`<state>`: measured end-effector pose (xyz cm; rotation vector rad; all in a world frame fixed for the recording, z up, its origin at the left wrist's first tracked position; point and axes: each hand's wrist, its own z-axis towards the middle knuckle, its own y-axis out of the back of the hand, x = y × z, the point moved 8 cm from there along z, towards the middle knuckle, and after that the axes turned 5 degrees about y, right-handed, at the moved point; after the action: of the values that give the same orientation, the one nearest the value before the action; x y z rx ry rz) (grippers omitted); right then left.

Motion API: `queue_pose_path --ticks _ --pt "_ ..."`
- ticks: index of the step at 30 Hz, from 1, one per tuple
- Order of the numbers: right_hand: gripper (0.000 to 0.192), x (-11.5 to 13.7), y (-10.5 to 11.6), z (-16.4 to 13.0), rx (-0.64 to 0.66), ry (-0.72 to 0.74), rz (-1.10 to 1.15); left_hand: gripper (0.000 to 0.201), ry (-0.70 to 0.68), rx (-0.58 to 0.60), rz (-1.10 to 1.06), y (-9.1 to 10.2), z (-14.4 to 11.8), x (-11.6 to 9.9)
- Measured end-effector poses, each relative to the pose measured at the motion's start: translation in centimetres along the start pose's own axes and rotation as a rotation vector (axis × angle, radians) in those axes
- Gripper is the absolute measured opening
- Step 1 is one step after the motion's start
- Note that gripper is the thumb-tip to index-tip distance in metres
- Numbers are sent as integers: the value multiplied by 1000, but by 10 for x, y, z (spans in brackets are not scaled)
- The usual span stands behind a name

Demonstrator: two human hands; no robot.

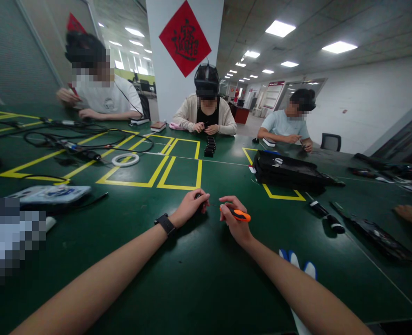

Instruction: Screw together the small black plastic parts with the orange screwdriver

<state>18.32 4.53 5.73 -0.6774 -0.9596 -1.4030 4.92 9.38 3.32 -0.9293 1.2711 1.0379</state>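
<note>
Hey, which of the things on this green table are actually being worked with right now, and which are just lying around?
In use:
- orange-handled tool, in the right hand
- small dark part, pinched in the left hand

Lying about:
- black bag
- white tape roll
- cables
- blue-tipped glove

Left hand and right hand side by side on worktop, screwdriver in right hand, bag behind right, tape roll behind left.

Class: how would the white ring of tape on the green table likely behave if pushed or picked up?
The tape ring lies flat, so it would probably slide, not roll. It looks thin and hollow, likely light. On edge, its round shape might roll.
</note>
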Motion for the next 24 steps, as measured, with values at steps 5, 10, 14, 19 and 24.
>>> queue_pose_path --ticks 5,10,14,19,24 --pt "8 10 -3 1 63 139 -58 27 -9 -25 -13 1 0 1" --pt "13 12 -3 1 72 134 -70 26 -5 -12 -1 -1 -1 -2" --pt "14 2 1 0 -5 24 -34 27 -3 -24 30 0 -2 -2" --pt "10 2 6 2 -33 41 -16 26 -7 -29 30 1 0 0" --pt "9 8 3 3 30 115 -28 26 3 -59 -6 4 1 1"
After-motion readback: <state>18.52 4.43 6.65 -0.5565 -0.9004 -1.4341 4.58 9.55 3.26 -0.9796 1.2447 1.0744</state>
